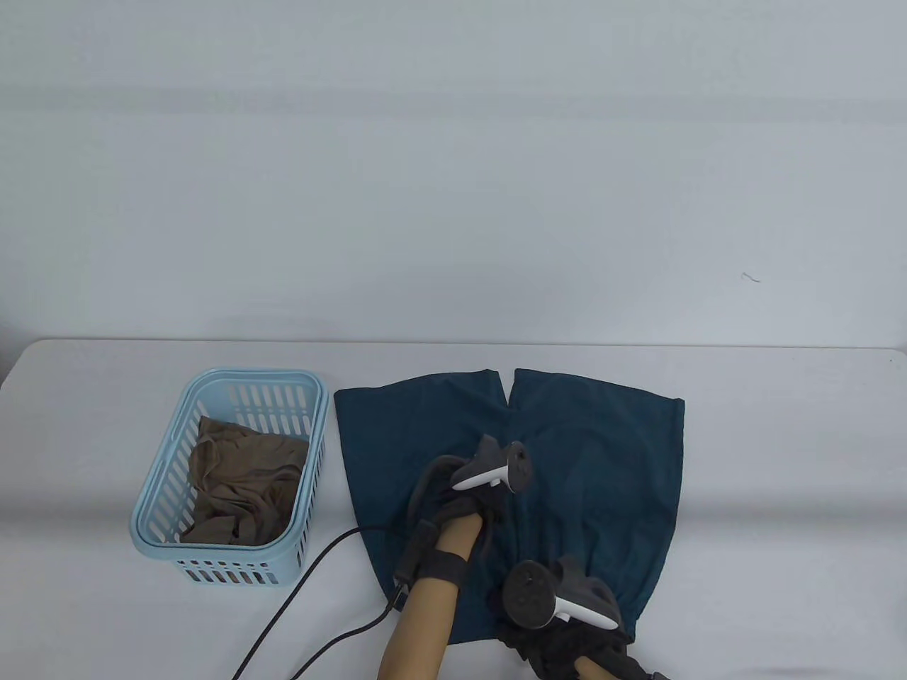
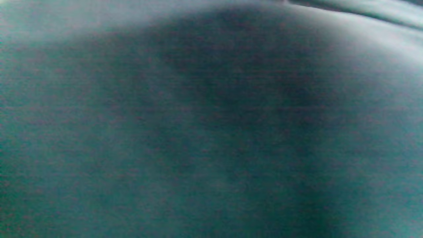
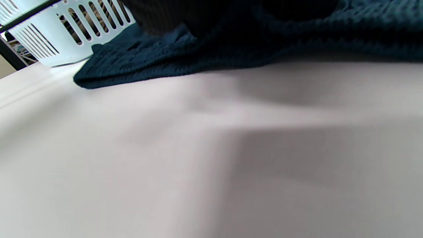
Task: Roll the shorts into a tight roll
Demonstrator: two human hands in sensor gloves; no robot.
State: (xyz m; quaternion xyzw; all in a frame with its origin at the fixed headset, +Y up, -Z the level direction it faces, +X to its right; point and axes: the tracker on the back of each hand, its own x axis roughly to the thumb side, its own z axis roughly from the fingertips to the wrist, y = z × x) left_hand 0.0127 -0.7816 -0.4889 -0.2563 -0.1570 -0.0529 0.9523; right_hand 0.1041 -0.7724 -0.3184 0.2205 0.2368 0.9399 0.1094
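Note:
The dark teal shorts [image 1: 595,453] lie flat on the white table [image 1: 779,496], legs pointing away, waistband at the near edge. My left hand [image 1: 468,496] rests palm down on the middle of the shorts; its fingers are hidden under the tracker. The left wrist view is filled with blurred teal fabric [image 2: 211,132]. My right hand [image 1: 567,630] is at the waistband near the front right, where folds gather toward it and it holds the edge. In the right wrist view the shorts' edge [image 3: 231,49] lifts slightly off the table [image 3: 198,165] under my dark fingers [image 3: 158,16].
A light blue slotted basket [image 1: 234,382] stands left of the shorts and holds a crumpled brown garment [image 1: 241,489]. It also shows in the right wrist view [image 3: 49,49]. A black cable [image 1: 305,588] runs from my left wrist across the table's front.

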